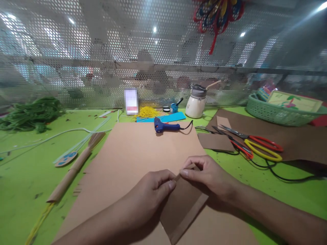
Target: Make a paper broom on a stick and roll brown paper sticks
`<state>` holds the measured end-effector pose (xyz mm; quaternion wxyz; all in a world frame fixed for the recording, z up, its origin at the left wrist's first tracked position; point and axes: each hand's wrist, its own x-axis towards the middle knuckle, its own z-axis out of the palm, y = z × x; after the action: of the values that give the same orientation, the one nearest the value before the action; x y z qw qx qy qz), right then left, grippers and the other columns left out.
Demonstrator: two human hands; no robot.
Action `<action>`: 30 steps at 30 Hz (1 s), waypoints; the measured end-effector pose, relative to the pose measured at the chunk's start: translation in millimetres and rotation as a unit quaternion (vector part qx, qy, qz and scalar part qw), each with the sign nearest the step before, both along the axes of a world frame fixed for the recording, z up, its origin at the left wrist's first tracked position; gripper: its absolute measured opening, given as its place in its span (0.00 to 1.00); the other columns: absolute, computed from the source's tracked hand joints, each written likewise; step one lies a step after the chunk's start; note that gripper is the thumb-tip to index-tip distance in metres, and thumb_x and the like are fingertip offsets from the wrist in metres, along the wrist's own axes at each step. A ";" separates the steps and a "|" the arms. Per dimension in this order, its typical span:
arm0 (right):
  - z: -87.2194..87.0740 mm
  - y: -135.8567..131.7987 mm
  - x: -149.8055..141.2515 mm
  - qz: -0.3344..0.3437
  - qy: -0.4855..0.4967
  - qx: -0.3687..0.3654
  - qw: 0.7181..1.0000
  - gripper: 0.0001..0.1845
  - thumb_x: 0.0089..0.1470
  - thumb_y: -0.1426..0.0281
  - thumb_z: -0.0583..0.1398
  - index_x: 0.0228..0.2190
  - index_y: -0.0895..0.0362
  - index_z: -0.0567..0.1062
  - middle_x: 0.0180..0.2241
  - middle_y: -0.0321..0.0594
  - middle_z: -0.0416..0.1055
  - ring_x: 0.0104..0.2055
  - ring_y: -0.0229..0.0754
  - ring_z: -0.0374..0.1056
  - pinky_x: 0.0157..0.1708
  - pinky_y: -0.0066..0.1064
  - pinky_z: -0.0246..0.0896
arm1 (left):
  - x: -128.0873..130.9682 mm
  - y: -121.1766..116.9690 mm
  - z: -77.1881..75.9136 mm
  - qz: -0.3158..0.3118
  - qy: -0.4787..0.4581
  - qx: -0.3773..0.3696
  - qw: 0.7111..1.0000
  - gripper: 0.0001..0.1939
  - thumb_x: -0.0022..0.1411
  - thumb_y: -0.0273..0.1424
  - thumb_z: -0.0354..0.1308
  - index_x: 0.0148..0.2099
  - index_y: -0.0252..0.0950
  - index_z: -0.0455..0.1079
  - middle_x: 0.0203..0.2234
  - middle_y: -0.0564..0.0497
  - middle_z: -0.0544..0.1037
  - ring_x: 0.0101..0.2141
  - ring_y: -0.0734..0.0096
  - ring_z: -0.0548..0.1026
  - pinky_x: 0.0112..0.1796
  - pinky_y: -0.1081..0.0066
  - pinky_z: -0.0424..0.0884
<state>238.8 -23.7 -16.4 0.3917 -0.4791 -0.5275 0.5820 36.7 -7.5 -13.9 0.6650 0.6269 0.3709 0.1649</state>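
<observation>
A small brown paper piece [182,207] with a folded edge lies on a large tan paper sheet [133,153] near the front of the green table [25,170]. My left hand [150,195] is closed, its thumb and fingers pinching the top edge of the brown piece. My right hand [204,173] is closed too, pinching the same edge from the right. The two hands meet at the piece's upper corner.
A blue glue gun [163,127] lies at the sheet's far edge. Scissors [255,144] with red and yellow handles rest on dark brown paper at the right, near a green basket [278,114]. A rolled paper stick [74,166] lies left. A white jar [195,102] stands behind.
</observation>
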 end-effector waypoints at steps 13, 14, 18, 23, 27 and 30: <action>5.8 3.5 6.2 -0.014 0.016 -0.012 1.000 0.18 0.43 0.59 0.71 0.28 0.60 0.75 0.25 0.33 0.69 0.27 0.34 0.61 0.26 0.25 0.53 | 4.3 -4.3 3.2 0.090 -0.040 -0.102 0.990 0.20 0.55 0.47 0.61 0.29 0.34 0.65 0.19 0.57 0.64 0.21 0.77 0.61 0.23 0.74 0.53; 5.7 3.2 6.4 -0.014 0.016 -0.010 1.000 0.18 0.43 0.59 0.71 0.28 0.60 0.75 0.25 0.33 0.69 0.27 0.34 0.62 0.27 0.25 0.53 | 4.5 -4.4 3.9 0.091 -0.036 -0.102 0.990 0.20 0.55 0.47 0.61 0.28 0.34 0.65 0.18 0.58 0.63 0.20 0.77 0.60 0.23 0.74 0.53; 5.1 3.1 7.4 -0.015 0.010 -0.004 1.000 0.17 0.44 0.59 0.70 0.28 0.60 0.75 0.25 0.34 0.70 0.27 0.34 0.62 0.27 0.25 0.55 | 3.7 -3.9 3.8 0.082 -0.022 -0.082 0.993 0.19 0.57 0.47 0.58 0.28 0.35 0.63 0.17 0.59 0.60 0.18 0.77 0.59 0.21 0.74 0.52; 7.2 2.9 7.6 0.017 -0.021 0.003 1.000 0.18 0.43 0.59 0.71 0.30 0.60 0.76 0.26 0.35 0.71 0.27 0.35 0.63 0.27 0.26 0.55 | 0.5 -3.4 3.4 0.047 0.077 0.053 0.995 0.19 0.63 0.45 0.52 0.28 0.35 0.63 0.20 0.57 0.62 0.22 0.76 0.60 0.23 0.74 0.54; 11.5 -0.3 2.8 0.037 -0.083 0.012 0.996 0.17 0.41 0.60 0.71 0.27 0.60 0.77 0.24 0.35 0.70 0.26 0.35 0.62 0.26 0.27 0.54 | -0.7 -3.4 6.0 0.002 0.132 0.149 0.980 0.19 0.66 0.42 0.48 0.30 0.35 0.67 0.23 0.56 0.67 0.25 0.74 0.63 0.26 0.74 0.57; 13.5 -2.3 -0.1 0.031 -0.065 -0.004 0.997 0.19 0.38 0.58 0.72 0.23 0.61 0.76 0.20 0.34 0.67 0.23 0.34 0.59 0.24 0.27 0.51 | -0.2 -3.8 8.6 -0.015 0.130 0.158 0.979 0.19 0.67 0.42 0.47 0.29 0.35 0.66 0.23 0.56 0.68 0.25 0.74 0.64 0.27 0.75 0.58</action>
<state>238.7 -26.0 -2.9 0.3366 -0.5011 -0.5636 0.5638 36.5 -11.2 -5.3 0.5064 0.7456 0.4137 0.1288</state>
